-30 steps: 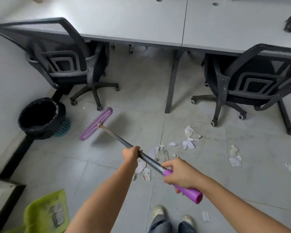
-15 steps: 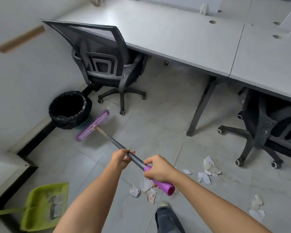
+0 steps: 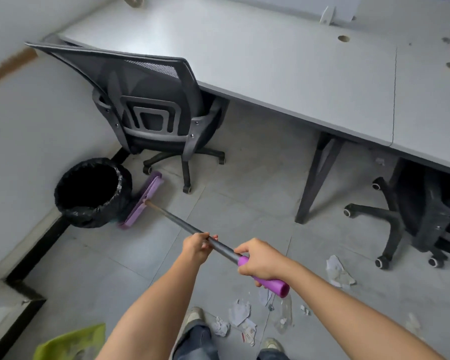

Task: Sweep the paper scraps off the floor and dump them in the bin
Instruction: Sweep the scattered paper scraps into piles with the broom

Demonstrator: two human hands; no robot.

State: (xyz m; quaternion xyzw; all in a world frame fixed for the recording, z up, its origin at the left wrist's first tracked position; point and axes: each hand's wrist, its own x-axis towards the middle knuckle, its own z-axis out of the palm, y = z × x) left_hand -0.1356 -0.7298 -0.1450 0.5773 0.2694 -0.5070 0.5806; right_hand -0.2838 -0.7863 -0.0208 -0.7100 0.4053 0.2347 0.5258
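Observation:
I hold a broom with both hands. Its purple head lies on the floor right beside the bin, a round basket lined with a black bag, by the left wall. My left hand grips the grey shaft. My right hand grips the purple end grip. Paper scraps lie on the tiles near my feet, and another crumpled piece lies to the right. A green dustpan sits at the bottom left, partly cut off by the frame.
A black mesh office chair stands just behind the bin, its castors close to the broom head. A long grey desk runs across the top, with a dark leg mid-floor. A second chair base is on the right.
The broom head has moved left across the floor up to the bin. The view has turned left, so the scraps now lie lower and nearer my feet.

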